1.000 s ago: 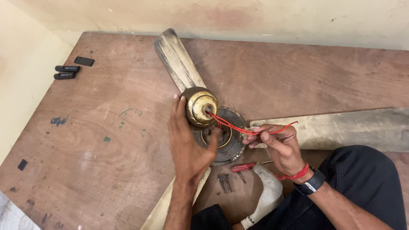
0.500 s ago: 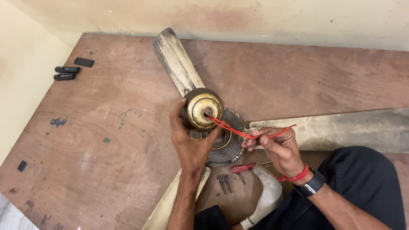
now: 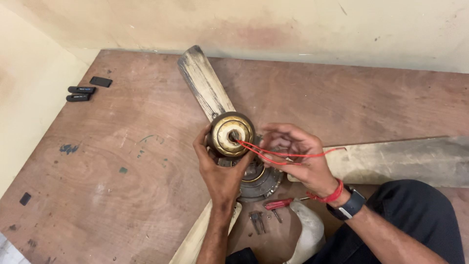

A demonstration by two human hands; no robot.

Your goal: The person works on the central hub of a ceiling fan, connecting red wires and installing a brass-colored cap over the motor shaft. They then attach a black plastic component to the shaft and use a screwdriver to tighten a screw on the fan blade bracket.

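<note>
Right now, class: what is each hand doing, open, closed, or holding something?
Left hand: closed around the brass-coloured fan cup.
Right hand: fingers curled, pinching the red wires.

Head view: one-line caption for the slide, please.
Left hand grips a brass-coloured fan cup while right hand pulls red wires from its centre, above the fan motor.

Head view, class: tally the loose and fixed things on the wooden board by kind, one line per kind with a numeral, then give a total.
Fan blades: 3
Brass-coloured cup, held in the left hand: 1
Red wires, pinched by the right hand: 2
Red-handled screwdriver: 1
Small black pieces at the board's far left: 3
Total: 10
</note>
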